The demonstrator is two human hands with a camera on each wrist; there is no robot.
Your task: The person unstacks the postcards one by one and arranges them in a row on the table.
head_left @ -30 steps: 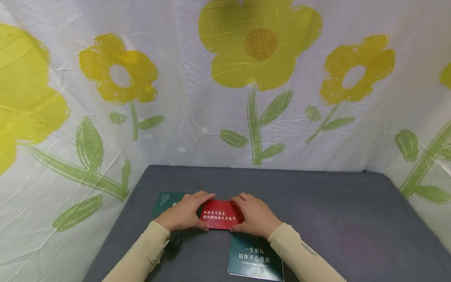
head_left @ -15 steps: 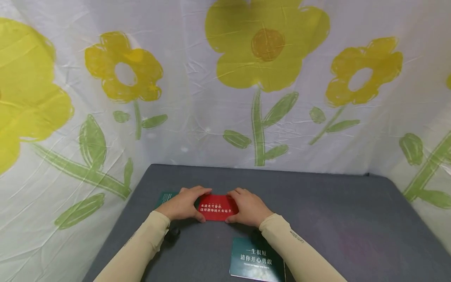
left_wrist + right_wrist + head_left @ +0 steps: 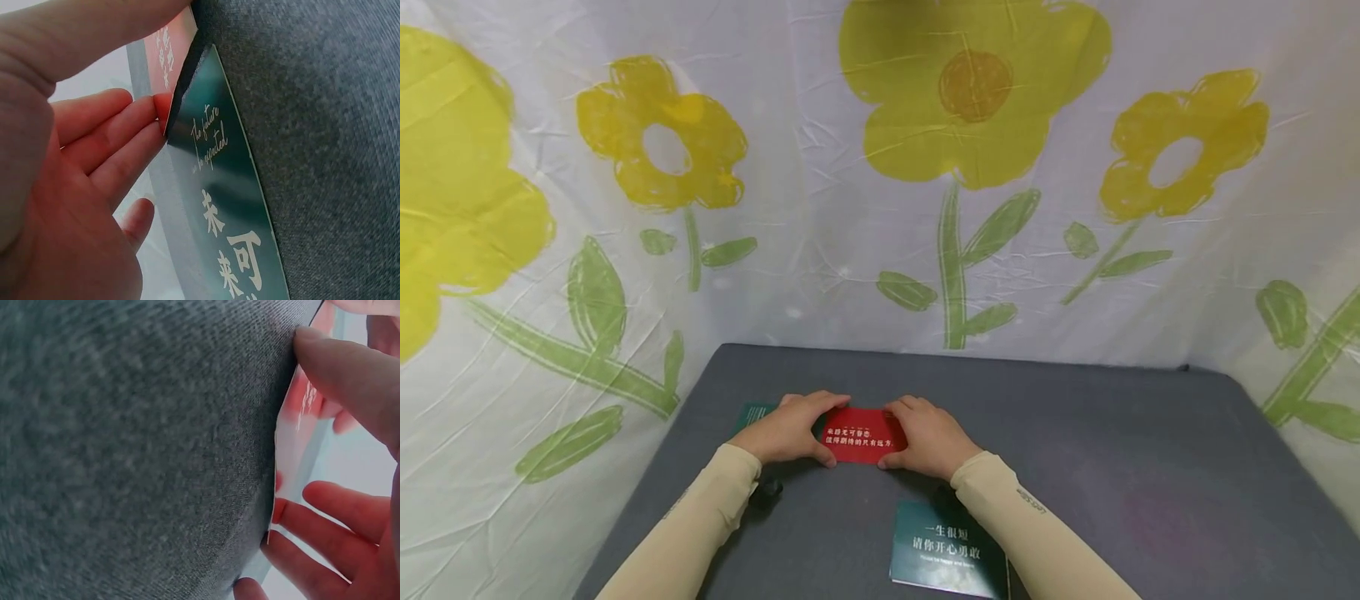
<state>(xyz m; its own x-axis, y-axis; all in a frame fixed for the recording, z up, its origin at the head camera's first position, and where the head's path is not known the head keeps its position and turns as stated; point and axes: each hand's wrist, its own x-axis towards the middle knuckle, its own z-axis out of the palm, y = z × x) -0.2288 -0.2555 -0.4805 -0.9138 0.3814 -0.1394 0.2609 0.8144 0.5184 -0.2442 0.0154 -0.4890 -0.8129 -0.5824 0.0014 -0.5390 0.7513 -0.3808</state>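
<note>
Both hands hold a red card point(image 3: 859, 450) with white Chinese lettering, near the table's middle. My left hand point(image 3: 784, 433) grips its left end, thumb at the near edge and fingers at the far edge. The right hand point(image 3: 931, 440) grips the right end the same way. In the left wrist view, the card's corner overlaps a dark green card point(image 3: 215, 162) with white writing, which the left hand partly hides in the head view. Seen from the right wrist, the red card point(image 3: 289, 437) lies low along the grey cloth, slightly bowed.
Another dark green card point(image 3: 943, 554) with white lettering lies near the front, partly under the right forearm. A grey cloth-covered table point(image 3: 1075, 467) extends to the right. Behind it hangs a white curtain point(image 3: 805, 208) with yellow flowers. A small black object point(image 3: 767, 492) sits by the left wrist.
Over the first half second both hands and the red card moved away from the near green card and slightly left. Since then they have barely moved, and the head view has shifted slightly.
</note>
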